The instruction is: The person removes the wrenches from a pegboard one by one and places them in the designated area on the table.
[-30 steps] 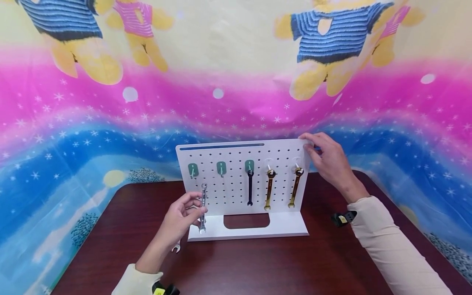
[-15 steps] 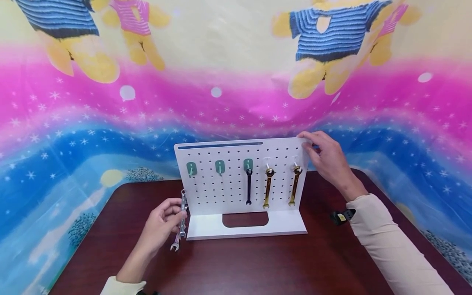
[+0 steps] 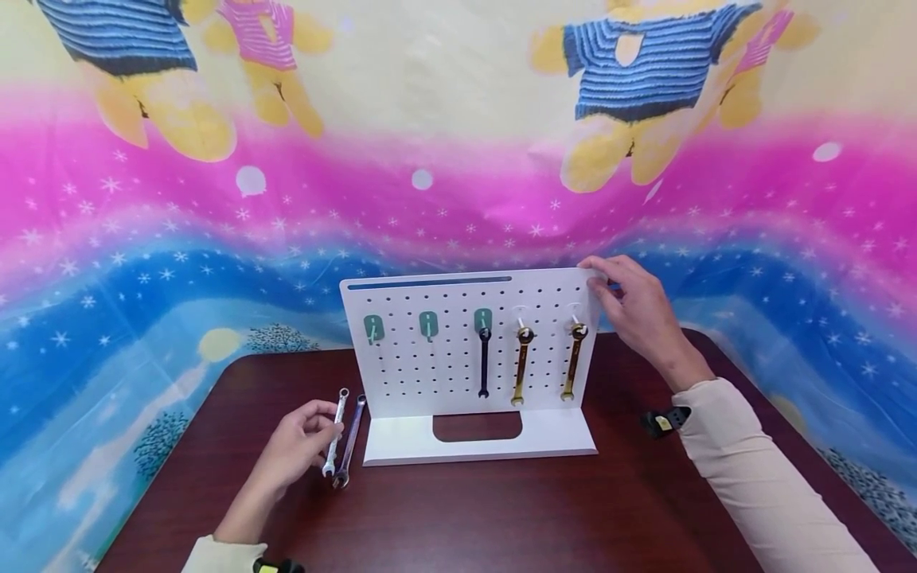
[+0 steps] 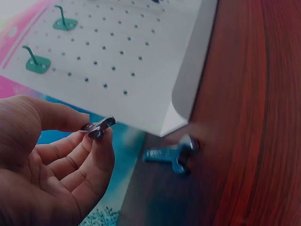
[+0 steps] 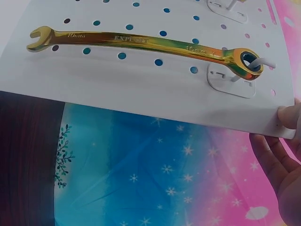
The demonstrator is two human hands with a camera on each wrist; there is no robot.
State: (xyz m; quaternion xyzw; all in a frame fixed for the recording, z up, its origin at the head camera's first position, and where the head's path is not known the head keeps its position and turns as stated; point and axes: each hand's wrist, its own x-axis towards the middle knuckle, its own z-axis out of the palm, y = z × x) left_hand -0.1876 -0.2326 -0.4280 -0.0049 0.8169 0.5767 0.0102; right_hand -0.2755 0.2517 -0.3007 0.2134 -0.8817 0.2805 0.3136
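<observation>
My left hand [image 3: 286, 450] pinches a silver combination wrench [image 3: 341, 407] between thumb and fingers, left of the white pegboard [image 3: 458, 374]. In the left wrist view that wrench [image 4: 99, 128] is seen nearly end-on. Beside it, a second shiny wrench [image 3: 350, 442] lies on the table along the board's left edge. At the board's top right corner my right hand [image 3: 645, 314] grips the edge, thumb in front. A black wrench [image 3: 485, 362] and two gold wrenches, one in the middle [image 3: 521, 370] and one at right [image 3: 572, 366], hang from hooks.
Two green hooks, one far left [image 3: 374, 328] and one nearer the middle [image 3: 428, 325], carry no wrench. The board stands on a white base [image 3: 401, 442] with a cutout. Behind the dark red table [image 3: 473, 517] hangs a patterned cloth [image 3: 444, 215].
My left hand has moved left and down with the silver wrench, from in front of the board to beside it. The right hand keeps its hold on the corner.
</observation>
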